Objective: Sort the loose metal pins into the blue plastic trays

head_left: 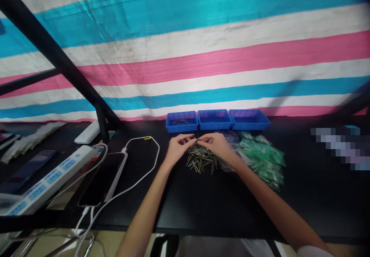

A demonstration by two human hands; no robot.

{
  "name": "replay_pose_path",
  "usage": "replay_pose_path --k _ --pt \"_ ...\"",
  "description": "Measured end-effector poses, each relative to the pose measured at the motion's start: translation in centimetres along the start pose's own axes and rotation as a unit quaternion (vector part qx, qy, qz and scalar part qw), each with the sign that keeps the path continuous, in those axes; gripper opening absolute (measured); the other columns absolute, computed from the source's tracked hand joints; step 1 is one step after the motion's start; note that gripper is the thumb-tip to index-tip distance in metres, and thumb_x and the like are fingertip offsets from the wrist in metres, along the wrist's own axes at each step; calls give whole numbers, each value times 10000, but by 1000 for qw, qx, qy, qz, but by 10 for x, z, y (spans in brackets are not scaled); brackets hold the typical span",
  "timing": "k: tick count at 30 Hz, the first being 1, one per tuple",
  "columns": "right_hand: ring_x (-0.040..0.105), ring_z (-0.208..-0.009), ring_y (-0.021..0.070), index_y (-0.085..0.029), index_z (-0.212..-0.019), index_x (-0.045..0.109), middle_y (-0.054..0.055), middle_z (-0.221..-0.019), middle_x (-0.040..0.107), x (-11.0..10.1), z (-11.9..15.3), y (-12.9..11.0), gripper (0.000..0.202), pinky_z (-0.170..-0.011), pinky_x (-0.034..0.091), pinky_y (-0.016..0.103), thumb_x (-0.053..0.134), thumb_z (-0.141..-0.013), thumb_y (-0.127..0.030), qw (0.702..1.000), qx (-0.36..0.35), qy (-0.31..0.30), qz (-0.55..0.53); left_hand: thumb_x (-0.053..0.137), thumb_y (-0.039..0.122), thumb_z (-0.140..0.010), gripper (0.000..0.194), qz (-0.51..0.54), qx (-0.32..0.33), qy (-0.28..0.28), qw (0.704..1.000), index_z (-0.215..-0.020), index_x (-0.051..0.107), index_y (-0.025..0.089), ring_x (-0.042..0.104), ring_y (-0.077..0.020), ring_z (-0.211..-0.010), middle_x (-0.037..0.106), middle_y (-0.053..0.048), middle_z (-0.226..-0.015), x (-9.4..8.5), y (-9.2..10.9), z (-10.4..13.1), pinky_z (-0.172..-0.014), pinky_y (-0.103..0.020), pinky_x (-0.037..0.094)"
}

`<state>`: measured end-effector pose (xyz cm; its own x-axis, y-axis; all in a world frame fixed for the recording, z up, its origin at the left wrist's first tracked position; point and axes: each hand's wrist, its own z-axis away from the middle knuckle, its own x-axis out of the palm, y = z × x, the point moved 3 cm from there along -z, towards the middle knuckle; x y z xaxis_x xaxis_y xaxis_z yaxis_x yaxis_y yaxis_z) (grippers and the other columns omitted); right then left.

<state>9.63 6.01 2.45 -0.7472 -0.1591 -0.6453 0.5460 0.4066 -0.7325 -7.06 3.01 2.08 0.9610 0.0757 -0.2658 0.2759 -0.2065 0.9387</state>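
Both hands meet just above a loose pile of thin metal rods, silver and yellowish, on the black table. My left hand is closed, its thumb and forefinger pinched at the pile's far edge. Facing it, my right hand pinches at the same spot, so the fingertips almost touch. A small, dark, thin piece shows between them and looks like one of the rods; its details are too small to see. Just beyond the hands stands a blue tray with a few rods inside.
Two more blue trays, a middle tray and a right tray, continue the row. Green plastic packets lie right of the pile. On the left are a phone, a white cable and a power strip. A striped sheet hangs behind.
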Motion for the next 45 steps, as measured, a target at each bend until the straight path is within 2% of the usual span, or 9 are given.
replay_pose_path --k 6,17,23,27,31,34,37,41,45 --pt "605 -604 141 -209 -804 707 20 -757 700 1 -1 -2 192 -576 445 240 600 -727 -349 999 -24 -17 -14 644 399 -662 258 -13 19 24 999 -763 712 171 475 -98 -561 629 -47 -728 3 -4 0 -537 -237 375" --pt "605 -648 152 -174 -783 692 44 -754 693 -9 -1 -19 222 -593 460 251 577 -740 -359 995 -14 25 -99 638 384 -673 256 64 -22 38 997 -778 686 156 526 -109 -626 639 -39 -756 4 -1 0 -613 -240 423" --pt "600 -631 154 -148 -796 677 60 -741 681 -3 -6 -25 269 -563 469 262 583 -720 -388 985 13 24 -172 657 375 -655 241 25 7 -4 1000 -736 676 149 535 -123 -653 629 -48 -757 5 3 0 -615 -242 424" --pt "608 -642 153 -134 -882 661 99 -815 677 -1 -22 -19 310 -537 494 268 563 -746 -395 961 100 38 -255 600 400 -702 292 28 -8 105 994 -852 657 156 532 -111 -647 639 -45 -805 -16 1 -5 -622 -230 423" --pt "608 -884 165 -210 -1140 557 90 -1074 623 -5 -47 -30 365 -674 529 286 540 -791 -316 949 52 8 -311 568 425 -719 344 -26 -10 184 982 -932 641 165 529 -115 -632 633 -43 -797 -42 -4 -8 -595 -223 411" --pt "601 -901 157 -245 -1228 479 63 -1164 577 -8 -53 -37 485 -708 521 288 586 -755 -254 966 -15 -12 -257 595 433 -689 313 -136 -36 153 978 -868 670 188 527 -127 -596 629 -35 -724 -49 -12 -7 -575 -235 396" --pt "614 -729 141 -202 -1022 635 54 -994 649 -3 -41 -29 313 -669 501 283 623 -711 -240 994 -42 -49 -92 631 418 -647 251 -213 -55 116 969 -752 696 200 548 -160 -623 640 -53 -706 -45 -21 -4 -593 -259 395" --pt "585 -631 127 -202 -868 687 42 -874 653 11 -20 -8 188 -586 448 259 642 -692 -254 990 -30 -89 104 618 384 -657 220 -217 -45 57 973 -726 710 196 569 -181 -633 664 -71 -734 -25 -24 -2 -618 -285 409" --pt "589 -705 147 -222 -826 691 33 -844 650 18 -13 2 132 -592 414 241 597 -743 -265 981 -31 -82 171 599 355 -677 227 -194 -42 19 980 -767 716 183 576 -173 -600 685 -71 -732 -11 -21 -1 -628 -298 432"
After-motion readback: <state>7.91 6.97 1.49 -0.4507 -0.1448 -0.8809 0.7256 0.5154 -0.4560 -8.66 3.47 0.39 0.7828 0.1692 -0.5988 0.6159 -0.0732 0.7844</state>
